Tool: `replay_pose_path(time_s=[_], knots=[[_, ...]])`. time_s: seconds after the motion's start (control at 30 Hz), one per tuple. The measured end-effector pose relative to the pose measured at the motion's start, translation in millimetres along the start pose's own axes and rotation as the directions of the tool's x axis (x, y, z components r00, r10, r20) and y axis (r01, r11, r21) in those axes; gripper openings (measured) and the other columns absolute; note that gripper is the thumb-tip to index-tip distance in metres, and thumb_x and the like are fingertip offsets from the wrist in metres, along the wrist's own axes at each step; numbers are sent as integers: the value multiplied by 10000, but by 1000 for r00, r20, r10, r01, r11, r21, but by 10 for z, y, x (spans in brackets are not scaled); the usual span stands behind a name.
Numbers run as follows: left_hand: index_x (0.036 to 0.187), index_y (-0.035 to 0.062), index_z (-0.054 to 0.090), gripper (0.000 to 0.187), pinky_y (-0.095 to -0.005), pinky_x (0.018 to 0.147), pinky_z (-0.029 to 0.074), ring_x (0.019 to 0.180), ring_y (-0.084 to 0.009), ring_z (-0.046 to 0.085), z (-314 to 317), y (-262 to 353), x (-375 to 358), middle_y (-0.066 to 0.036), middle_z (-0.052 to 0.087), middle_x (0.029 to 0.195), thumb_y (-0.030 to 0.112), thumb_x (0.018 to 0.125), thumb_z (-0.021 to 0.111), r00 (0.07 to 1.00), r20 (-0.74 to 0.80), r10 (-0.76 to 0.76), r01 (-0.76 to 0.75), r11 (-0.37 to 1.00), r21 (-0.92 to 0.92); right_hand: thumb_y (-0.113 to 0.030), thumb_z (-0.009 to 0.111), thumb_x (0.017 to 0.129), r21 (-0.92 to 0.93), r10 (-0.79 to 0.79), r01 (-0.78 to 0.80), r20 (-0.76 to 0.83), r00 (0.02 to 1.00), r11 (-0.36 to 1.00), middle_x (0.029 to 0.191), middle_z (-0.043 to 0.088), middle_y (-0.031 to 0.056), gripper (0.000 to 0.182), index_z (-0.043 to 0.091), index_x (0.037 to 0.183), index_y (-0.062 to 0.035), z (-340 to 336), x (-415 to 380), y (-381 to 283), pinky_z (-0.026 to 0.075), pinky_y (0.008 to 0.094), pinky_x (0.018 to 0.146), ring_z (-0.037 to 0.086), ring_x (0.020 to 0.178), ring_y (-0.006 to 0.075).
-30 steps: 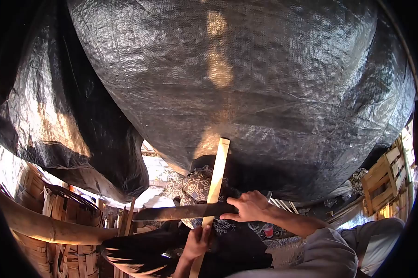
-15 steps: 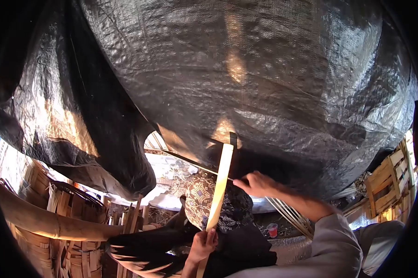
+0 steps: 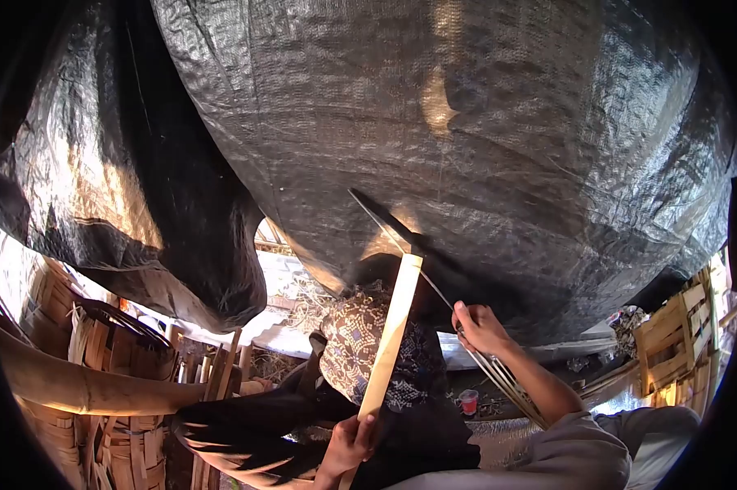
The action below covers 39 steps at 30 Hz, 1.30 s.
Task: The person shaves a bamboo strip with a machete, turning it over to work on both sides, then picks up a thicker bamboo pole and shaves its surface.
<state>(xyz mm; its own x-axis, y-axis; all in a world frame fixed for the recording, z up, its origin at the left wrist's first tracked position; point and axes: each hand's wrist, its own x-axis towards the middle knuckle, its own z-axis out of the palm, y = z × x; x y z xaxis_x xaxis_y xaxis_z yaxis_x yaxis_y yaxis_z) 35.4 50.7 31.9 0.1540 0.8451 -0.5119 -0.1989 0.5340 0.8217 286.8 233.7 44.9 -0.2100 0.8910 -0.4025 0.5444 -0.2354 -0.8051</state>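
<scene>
My left hand (image 3: 350,445) is closed around the lower part of a long, flat bamboo strip (image 3: 390,347), which stands tilted up in front of me. My right hand (image 3: 477,328) grips a long, thin knife (image 3: 377,216). Its dark blade slants up to the left and crosses the top end of the strip, where the edge overlaps it in this view. Behind the strip lies a patterned brown and blue cloth (image 3: 352,347).
A large black tarp (image 3: 319,139) hangs across the front. On the left are a thick bamboo pole (image 3: 99,392) and woven bamboo panels. Thin strips (image 3: 507,384) lie under my right forearm, near a red cup (image 3: 468,401). A wooden crate (image 3: 671,335) stands far right.
My right hand has moved slightly right, and the knife has swung steeper, its blade now up at the strip's top end. My left hand still holds the strip, slightly lower in view.
</scene>
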Motion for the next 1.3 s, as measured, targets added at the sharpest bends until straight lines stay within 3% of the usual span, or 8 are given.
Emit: replay_pose_path(time_s=[0.57,0.8,0.9,0.97,1.0,1.03,1.1,1.3], knots=[[773,-20,528,428,-228,383,380,416,-95,473,-296,58,-166,-34,479,510,351,966,437,976,-92,-197,199,980,12,-355,415,972,163,-124,92,192,974,982,443,444,10,452,498,693,-9,163,-77,-303,328,255,362,416,346,80],[838,-17,574,259,-350,417,408,411,-178,520,-155,145,-64,-62,520,497,215,930,505,968,-197,155,-56,900,433,-321,519,935,191,-212,185,134,968,964,451,467,8,381,522,703,-18,261,-188,-323,351,250,360,451,361,77],[901,9,588,171,-383,429,416,442,-307,548,-86,26,59,-91,557,527,175,899,545,852,-124,508,-312,684,659,-307,553,916,192,-209,182,129,969,964,466,487,18,359,535,710,-14,240,-241,-339,366,256,372,474,375,88],[896,30,569,155,-421,430,422,474,-385,554,-91,-141,142,-135,564,537,182,875,586,527,340,778,-277,-221,935,-299,584,898,192,-201,172,139,970,966,480,504,29,346,539,711,-12,235,-295,-367,383,261,388,497,391,100],[895,51,556,199,-461,441,461,500,-430,565,-1,-226,178,-180,568,541,246,868,588,608,160,777,-268,11,963,-291,631,861,41,-327,324,68,943,945,506,527,40,332,537,704,-14,240,-335,-409,411,269,421,529,424,122],[895,51,556,199,-461,441,461,500,-430,565,94,-25,161,-180,568,541,246,868,588,603,162,781,-264,4,965,-283,678,824,-119,-453,452,18,891,884,532,550,51,328,534,696,-17,247,-360,-415,438,277,454,562,457,144],[774,45,550,258,-512,462,462,488,-417,567,261,348,75,-184,543,520,283,859,599,926,-68,371,-106,429,897,-235,787,704,-193,-519,510,4,855,838,579,567,41,311,548,701,-36,270,-361,-214,443,279,484,578,484,138],[766,51,592,403,-495,523,520,579,-395,628,529,601,114,-196,599,578,420,890,489,993,-32,113,-7,328,945,-256,847,633,-86,-497,489,-148,855,868,601,614,21,379,599,834,-52,276,-495,29,492,263,554,643,585,129]])
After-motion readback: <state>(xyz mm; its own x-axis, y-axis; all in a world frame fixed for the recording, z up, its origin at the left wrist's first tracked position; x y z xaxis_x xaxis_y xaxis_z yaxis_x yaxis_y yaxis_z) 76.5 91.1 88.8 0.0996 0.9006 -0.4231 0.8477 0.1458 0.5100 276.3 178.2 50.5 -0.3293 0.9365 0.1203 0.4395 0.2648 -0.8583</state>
